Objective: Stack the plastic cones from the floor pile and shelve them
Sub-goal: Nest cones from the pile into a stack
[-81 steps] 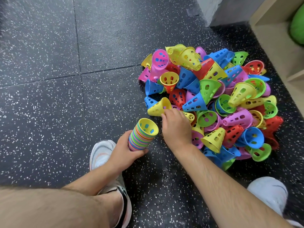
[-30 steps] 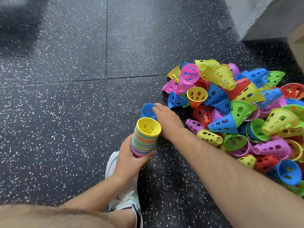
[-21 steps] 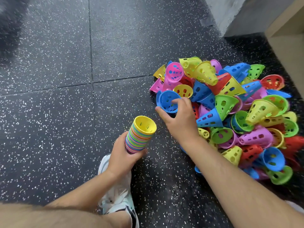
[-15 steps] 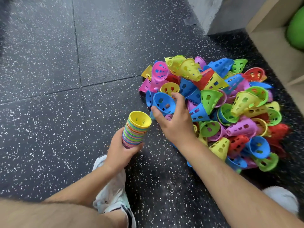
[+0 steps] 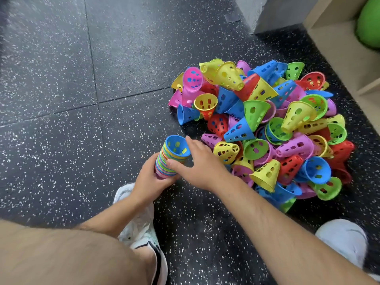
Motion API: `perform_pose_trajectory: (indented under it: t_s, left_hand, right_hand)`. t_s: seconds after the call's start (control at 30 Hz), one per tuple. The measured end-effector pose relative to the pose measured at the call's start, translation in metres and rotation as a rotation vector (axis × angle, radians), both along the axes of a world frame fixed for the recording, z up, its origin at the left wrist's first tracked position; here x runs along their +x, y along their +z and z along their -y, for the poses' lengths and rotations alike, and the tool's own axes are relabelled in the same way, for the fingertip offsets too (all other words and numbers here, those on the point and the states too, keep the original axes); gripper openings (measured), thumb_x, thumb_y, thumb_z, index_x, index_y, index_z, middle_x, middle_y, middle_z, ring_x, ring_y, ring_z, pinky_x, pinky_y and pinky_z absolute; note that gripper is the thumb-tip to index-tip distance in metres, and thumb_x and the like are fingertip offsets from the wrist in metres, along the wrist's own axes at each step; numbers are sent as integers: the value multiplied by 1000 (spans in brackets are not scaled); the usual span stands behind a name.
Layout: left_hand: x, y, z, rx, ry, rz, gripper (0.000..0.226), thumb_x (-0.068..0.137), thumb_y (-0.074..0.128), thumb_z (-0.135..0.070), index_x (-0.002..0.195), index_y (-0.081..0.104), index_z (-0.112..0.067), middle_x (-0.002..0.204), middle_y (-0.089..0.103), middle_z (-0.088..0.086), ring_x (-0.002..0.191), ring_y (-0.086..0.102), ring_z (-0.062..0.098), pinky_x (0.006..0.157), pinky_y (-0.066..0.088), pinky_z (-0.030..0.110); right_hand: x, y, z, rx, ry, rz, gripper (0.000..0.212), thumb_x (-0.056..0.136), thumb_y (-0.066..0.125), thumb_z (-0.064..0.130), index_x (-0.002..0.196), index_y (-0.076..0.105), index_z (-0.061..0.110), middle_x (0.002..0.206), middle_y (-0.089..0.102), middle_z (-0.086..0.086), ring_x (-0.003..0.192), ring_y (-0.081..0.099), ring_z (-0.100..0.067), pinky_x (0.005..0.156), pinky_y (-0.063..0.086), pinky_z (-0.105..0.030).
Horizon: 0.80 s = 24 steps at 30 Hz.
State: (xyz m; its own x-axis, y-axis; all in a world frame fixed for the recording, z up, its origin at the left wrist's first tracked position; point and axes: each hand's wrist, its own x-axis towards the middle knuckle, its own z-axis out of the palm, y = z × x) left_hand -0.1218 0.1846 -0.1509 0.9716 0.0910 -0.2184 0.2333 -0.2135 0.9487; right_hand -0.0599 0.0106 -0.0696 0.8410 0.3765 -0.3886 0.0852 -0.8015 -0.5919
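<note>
— Where is the stack of cones (image 5: 167, 164) from where you stand?

— Low down in front of him, just left of the pile (image 5: 267, 128) and a little apart from its near edge. It tilts away from him, mouth up, and a blue cone (image 5: 177, 145) sits in the top as the newest layer, with striped rims below it.

— Who has hold of it?

— The left grip (image 5: 150, 183), curled round the bottom of the stack and holding it off the floor (image 5: 82, 140), as far as I can see.

— And the other one?

— The right grip (image 5: 200, 163) is loose, fingers nearly straight. Its thumb lies against the rims on the near side, and the forefinger tip touches the blue rim on the far side. It isn't wrapped round anything.

— And the rest?

— Yellow, pink, green, red, purple and blue cones heaped every way on the speckled black floor, some nested in pairs. A white shoe (image 5: 137, 221) sits under the left wrist, another shoe (image 5: 343, 239) at the lower right. Behind the pile on the right is a pale wooden shelf (image 5: 337, 50) with something green and round (image 5: 369, 21) in it.
</note>
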Motion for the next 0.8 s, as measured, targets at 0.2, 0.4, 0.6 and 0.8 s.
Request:
perform_pose_trajectory:
  t_s: [0.2, 0.4, 0.6, 0.8]
  left_hand:
    - [0, 2, -1, -14, 7, -12, 53, 72, 92, -25, 113, 65, -45, 110, 75, -1, 98, 73, 16, 91, 59, 39]
    - [1, -3, -6, -5, 23, -9, 56, 73, 94, -14, 113, 65, -41, 108, 74, -5, 98, 72, 16, 90, 57, 31]
    - [0, -2, -9, 3, 29, -32, 55, 74, 94, -13, 114, 63, -33, 108, 73, -13, 97, 70, 4, 86, 51, 14]
    - [0, -5, -10, 11, 29, -39, 55, 74, 94, -18, 114, 62, -35, 109, 72, -10, 101, 70, 10, 90, 53, 19]
  right_hand:
    - [5, 0, -3, -25, 11, -32, 100, 85, 45, 78, 160, 13, 21, 163, 22, 5, 149, 20, -19, 119, 23, -39]
    - [14, -4, -11, 86, -87, 36, 68, 99, 36, 62, 149, 41, 16, 149, 43, 1, 138, 37, -17, 115, 32, -39]
    - [68, -4, -9, -78, -160, 382, 29, 99, 47, 15, 125, 54, 5, 125, 48, -16, 109, 52, -36, 91, 45, -44]
    - [110, 6, -7, -602, 24, 488, 34, 91, 55, 11, 125, 52, 12, 129, 47, -11, 121, 42, -34, 89, 44, -41]
